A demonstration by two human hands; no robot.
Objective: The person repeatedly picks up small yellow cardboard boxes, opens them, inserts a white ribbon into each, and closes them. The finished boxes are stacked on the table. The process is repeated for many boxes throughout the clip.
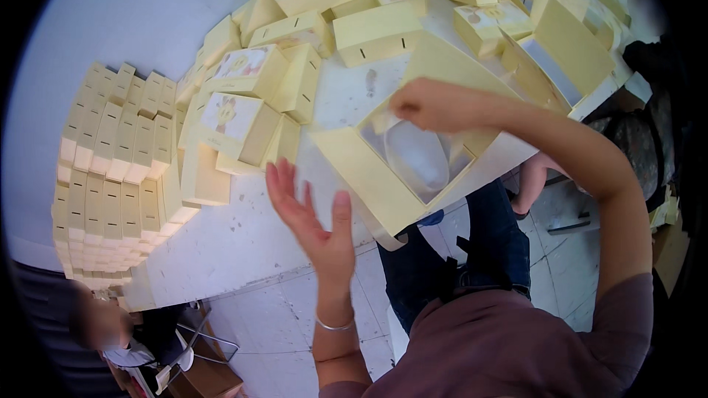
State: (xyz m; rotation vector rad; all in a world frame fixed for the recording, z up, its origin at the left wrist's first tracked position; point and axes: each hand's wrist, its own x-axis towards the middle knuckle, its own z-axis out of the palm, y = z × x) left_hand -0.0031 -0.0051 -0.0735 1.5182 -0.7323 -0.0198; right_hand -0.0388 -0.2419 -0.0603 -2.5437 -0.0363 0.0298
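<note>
A pale yellow cardboard box lies open at the table's near edge, its flaps spread to the left and the far side. Inside it shows a whitish, see-through oval piece. Over the box's far rim is my right hand, its fingers curled closed; what they hold, if anything, is hidden. My left hand hovers left of the box with fingers spread and nothing in it, a little apart from the left flap.
Several closed yellow boxes with slots stand along the far side, and tall stacks rise at the left. Another open box sits at the right. A person is at the lower left; another person's arm shows at the right.
</note>
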